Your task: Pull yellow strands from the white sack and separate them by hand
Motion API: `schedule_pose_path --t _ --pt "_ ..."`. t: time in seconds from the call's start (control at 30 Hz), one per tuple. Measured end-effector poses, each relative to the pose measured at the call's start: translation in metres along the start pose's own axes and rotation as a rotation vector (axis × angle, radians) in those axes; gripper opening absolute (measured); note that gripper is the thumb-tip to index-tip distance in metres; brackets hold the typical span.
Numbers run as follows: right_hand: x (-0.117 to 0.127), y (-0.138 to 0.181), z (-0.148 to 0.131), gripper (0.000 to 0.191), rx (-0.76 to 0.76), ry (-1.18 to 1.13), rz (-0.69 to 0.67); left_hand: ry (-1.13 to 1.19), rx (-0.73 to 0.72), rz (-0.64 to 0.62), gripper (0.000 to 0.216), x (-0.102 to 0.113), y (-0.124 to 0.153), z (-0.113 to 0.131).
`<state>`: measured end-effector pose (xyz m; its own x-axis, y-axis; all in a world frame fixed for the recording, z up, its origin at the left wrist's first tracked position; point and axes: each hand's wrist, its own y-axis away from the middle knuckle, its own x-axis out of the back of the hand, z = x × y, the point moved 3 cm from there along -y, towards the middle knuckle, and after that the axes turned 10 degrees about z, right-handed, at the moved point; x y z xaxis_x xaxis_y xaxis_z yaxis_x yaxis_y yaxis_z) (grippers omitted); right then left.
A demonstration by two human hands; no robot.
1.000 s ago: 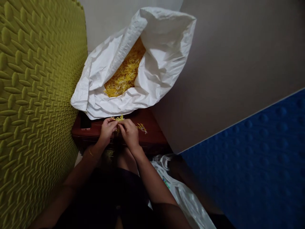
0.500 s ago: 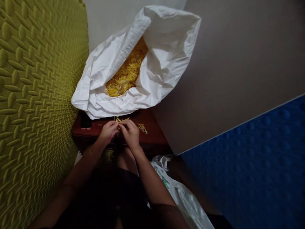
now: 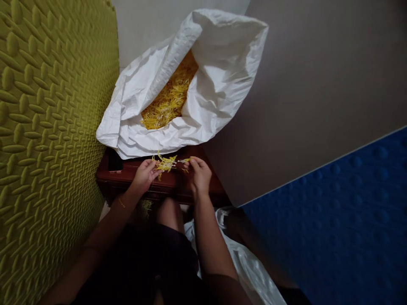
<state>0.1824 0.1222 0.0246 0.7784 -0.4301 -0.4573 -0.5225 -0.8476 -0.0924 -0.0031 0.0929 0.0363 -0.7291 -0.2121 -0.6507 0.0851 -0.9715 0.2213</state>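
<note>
My left hand (image 3: 145, 174) pinches a loose bunch of thin yellow pieces with white ends (image 3: 165, 162), fanned out to the right of its fingertips. A short gap away, my right hand (image 3: 201, 174) has its thumb and finger closed on a few similar pieces (image 3: 184, 160), white ends pointing left. Both hands are above a reddish-brown, leather-like surface (image 3: 173, 182). Just beyond them a large white sack (image 3: 229, 80) gapes wide, holding a heap of the same yellow and white pieces (image 3: 168, 99). The exact kind of these pieces is too small to tell.
A textured yellow mat (image 3: 57, 127) stands along the left. On the right are a grey panel (image 3: 302, 84) and a blue mat (image 3: 349, 212). A small black object (image 3: 114, 161) rests by the sack. A translucent plastic bag (image 3: 244, 258) lies beside my right arm.
My hands were together at the fingertips; my right hand has moved right, away from the left, with a few pieces in its pinch. The bunch in my left hand now shows more fully.
</note>
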Motion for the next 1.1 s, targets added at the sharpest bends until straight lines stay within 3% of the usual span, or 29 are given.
schedule_pose_path --t 0.1,0.17,0.27,0.37,0.43,0.53,0.63,0.77,0.97,1.1 --pt "0.037 -0.026 0.018 0.031 0.048 0.053 0.133 -0.009 -0.052 0.039 0.013 0.004 -0.002 -0.001" --pt "0.061 -0.040 0.028 0.029 0.202 0.307 0.203 -0.013 -0.073 0.055 0.013 0.005 -0.003 0.001" --pt "0.084 -0.054 0.043 0.028 0.387 0.813 0.186 -0.011 -0.092 0.056 0.013 0.005 -0.002 0.004" --pt "0.092 -0.058 0.051 0.030 0.406 0.977 0.159 -0.006 -0.085 0.048 0.014 0.004 0.000 0.007" --pt "0.085 -0.051 0.047 0.034 0.455 0.986 0.172 -0.005 -0.079 0.059 0.015 0.005 0.001 0.008" --pt "0.057 -0.023 0.022 0.034 0.703 0.956 0.151 -0.019 -0.080 0.093 0.015 0.006 -0.001 0.010" --pt "0.014 0.021 -0.008 0.026 0.935 0.827 -0.066 -0.046 -0.099 0.100 0.018 0.005 -0.002 0.010" --pt "-0.035 0.069 -0.024 0.022 1.087 0.829 -0.369 -0.081 -0.132 0.084 0.023 0.000 0.002 0.009" --pt "-0.054 0.078 -0.020 0.019 0.980 0.773 -0.459 -0.184 -0.183 0.052 0.028 -0.003 0.012 0.013" --pt "-0.051 0.070 -0.021 0.015 0.681 0.483 -0.463 -0.322 -0.291 0.065 0.025 -0.002 0.011 0.014"
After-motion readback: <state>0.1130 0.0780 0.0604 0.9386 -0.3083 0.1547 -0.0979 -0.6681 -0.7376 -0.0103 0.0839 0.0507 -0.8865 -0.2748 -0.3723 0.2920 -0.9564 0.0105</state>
